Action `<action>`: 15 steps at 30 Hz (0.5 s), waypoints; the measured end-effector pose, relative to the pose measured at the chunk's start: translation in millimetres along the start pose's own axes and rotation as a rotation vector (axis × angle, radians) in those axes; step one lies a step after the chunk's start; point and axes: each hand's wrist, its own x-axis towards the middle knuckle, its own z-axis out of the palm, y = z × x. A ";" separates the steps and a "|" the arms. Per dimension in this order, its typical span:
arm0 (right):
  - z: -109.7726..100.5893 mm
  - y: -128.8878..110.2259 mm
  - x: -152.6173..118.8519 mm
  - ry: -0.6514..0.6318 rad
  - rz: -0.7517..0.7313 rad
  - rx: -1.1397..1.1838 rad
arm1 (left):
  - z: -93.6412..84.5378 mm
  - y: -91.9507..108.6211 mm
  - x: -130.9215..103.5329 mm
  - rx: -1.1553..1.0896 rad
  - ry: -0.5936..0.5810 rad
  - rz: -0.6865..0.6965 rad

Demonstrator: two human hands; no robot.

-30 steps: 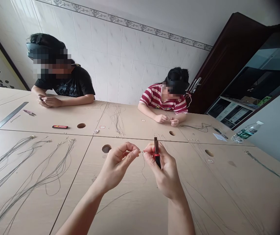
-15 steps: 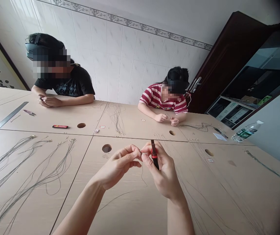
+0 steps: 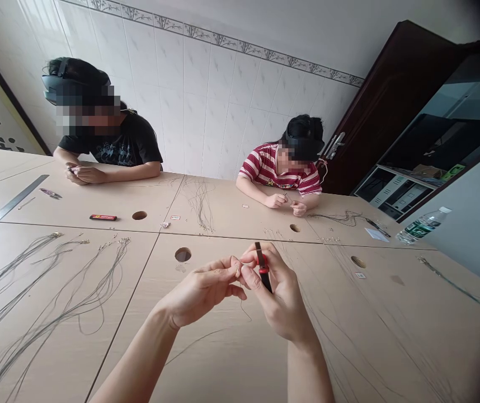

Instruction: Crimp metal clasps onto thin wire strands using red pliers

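My left hand (image 3: pixel 206 288) is closed in a pinch, thumb and index fingertip together, on a thin dark cord (image 3: pixel 243 309). The cord's lower part dangles beneath the fingertips, curling over the table. Right beside it, my right hand (image 3: pixel 280 294) has thumb and index finger at the same spot, close to the left fingertips. A slim black and red tool (image 3: pixel 264 271) is tucked in its fingers, pointing upward; its exact kind does not show. Whatever small part lies between the fingertips is hidden.
Bundles of dark cords (image 3: pixel 97 285) with metal ends lie at left. Across the table (image 3: pixel 215 369) sit two people. Further off are a steel ruler (image 3: pixel 19 197), pliers (image 3: pixel 50 193), a red and black stick (image 3: pixel 103 217), and a water bottle (image 3: pixel 423 225). Round holes (image 3: pixel 183 254) pierce the tabletop.
My left fingertips have shifted slightly left and the lower fingers have moved. The black and red tool has tilted a little to the left in my right hand.
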 end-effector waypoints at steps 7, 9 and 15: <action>-0.6 -3.5 1.1 -0.064 0.018 -0.008 | -2.7 -2.6 1.1 -0.024 -0.002 -0.039; -0.4 -3.7 1.0 -0.064 0.018 0.002 | -2.3 -2.5 1.2 -0.030 -0.009 -0.036; -1.3 -3.3 0.8 0.029 0.003 -0.013 | 3.2 0.5 0.7 0.103 0.080 0.034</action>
